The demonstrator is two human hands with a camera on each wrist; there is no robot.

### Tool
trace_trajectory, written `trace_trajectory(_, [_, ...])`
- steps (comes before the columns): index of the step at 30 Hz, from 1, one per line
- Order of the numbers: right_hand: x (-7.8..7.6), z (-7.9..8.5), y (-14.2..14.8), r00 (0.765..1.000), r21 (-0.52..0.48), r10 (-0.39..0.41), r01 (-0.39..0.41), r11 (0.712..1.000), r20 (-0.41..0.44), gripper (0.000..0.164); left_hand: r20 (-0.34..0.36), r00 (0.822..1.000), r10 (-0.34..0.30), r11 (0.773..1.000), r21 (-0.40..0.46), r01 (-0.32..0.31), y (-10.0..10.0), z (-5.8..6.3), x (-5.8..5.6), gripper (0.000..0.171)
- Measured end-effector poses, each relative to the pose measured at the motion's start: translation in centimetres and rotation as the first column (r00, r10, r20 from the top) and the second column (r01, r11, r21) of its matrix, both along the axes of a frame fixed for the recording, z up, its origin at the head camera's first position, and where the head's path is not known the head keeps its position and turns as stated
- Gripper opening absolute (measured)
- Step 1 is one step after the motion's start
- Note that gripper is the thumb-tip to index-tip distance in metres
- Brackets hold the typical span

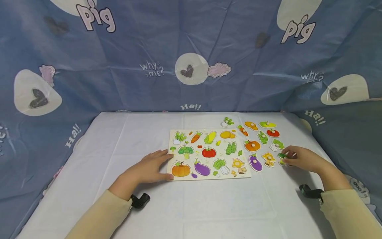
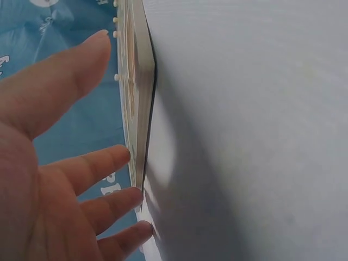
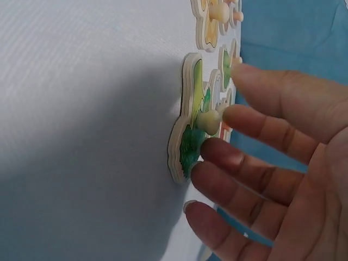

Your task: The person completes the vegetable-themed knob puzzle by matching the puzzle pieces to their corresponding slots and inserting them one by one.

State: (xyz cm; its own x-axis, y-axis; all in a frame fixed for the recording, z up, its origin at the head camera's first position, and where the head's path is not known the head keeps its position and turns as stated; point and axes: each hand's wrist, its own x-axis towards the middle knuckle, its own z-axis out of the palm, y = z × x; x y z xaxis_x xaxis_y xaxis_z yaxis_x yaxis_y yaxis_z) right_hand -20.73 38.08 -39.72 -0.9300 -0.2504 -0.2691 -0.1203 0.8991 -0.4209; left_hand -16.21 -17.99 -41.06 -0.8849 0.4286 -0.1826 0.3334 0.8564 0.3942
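Note:
A vegetable puzzle board [image 1: 194,179] lies flat on the table. My left hand [image 1: 152,167] is at its left side with fingers spread, the fingertips and thumb right at the edge. The left wrist view shows that hand [image 2: 60,179] beside the board's thick side [image 2: 144,98]. At the right, my right hand [image 1: 304,159] reaches over a broccoli piece [image 1: 282,159], partly hidden by the fingers. In the right wrist view the broccoli piece [image 3: 190,147] lies on the table; the thumb and fingers of that hand [image 3: 288,168] are apart, close about its pale knob [image 3: 209,122].
Several knobbed pieces lie right of the board, among them an eggplant piece [image 1: 255,163], a mushroom piece [image 1: 268,160], a pumpkin piece [image 1: 252,146] and a tomato piece [image 1: 273,133]. A radish piece [image 1: 227,122] lies behind the board. A blue printed cloth [image 1: 134,89] hangs around the white table [image 1: 209,212].

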Motion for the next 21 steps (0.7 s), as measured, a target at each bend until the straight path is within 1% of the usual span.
trace_trajectory(4, [-0.08,-0.06,0.16,1.000,-0.007,-0.012,0.013,1.000,0.017,0.033,0.012,1.000,0.000,1.000,-0.002,0.000,0.14,0.07,-0.15,0.087])
trace_trajectory(8, [-0.19,-0.06,0.16,0.999,-0.002,-0.037,0.037,0.999,0.032,0.026,0.015,1.000,0.008,1.000,-0.008,-0.008,0.19,-0.03,-0.33,0.088])
trace_trajectory(16, [-0.53,-0.42,-0.29,0.998,-0.019,-0.050,0.050,0.999,0.032,0.022,0.023,1.000,0.019,1.000,-0.016,-0.019,0.15,-0.37,-0.55,0.091])
trace_trajectory(21, [-0.74,-0.61,-0.41,0.997,-0.007,-0.066,0.066,0.998,0.041,0.022,0.025,0.999,0.026,0.999,-0.023,-0.026,0.02,-0.51,-0.56,0.092])
